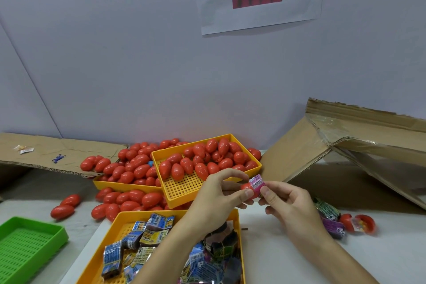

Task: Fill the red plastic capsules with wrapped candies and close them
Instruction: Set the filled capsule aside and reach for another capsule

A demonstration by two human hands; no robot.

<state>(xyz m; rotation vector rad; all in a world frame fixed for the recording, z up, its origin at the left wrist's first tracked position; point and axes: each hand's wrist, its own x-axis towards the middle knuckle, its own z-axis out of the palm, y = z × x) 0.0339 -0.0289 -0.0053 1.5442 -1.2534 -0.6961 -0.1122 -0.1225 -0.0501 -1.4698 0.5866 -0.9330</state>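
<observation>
A large torn brown cardboard sheet (359, 143) leans against the wall to the right of the raised yellow perforated plastic tray (184, 185), which serves here as the landmark. That tray holds a heap of closed glossy red egg-shaped plastic capsules (207, 157); more of them spill behind it and to its left across the table (276, 249). In front of it sits a second yellow tray (236, 215) of wrapped candies in blue, yellow and dark printed foil (136, 237), and far to its left a green slotted tray (27, 244).

Just in front of the landmark tray's right corner, the left hand (214, 200) pinches a small red capsule half (247, 189) between thumb and fingers, while the right hand (285, 203) grips a pink wrapped candy with a barcode (258, 182), pressing it at the capsule's mouth.

The candy looks boxy and nearly as wide as the opening, so it may jam crooked or stand proud, and the halves would then fail to snap shut. The smooth shell could also slip from the pinch under pressure. An open capsule (359, 222) lies well to the right.
</observation>
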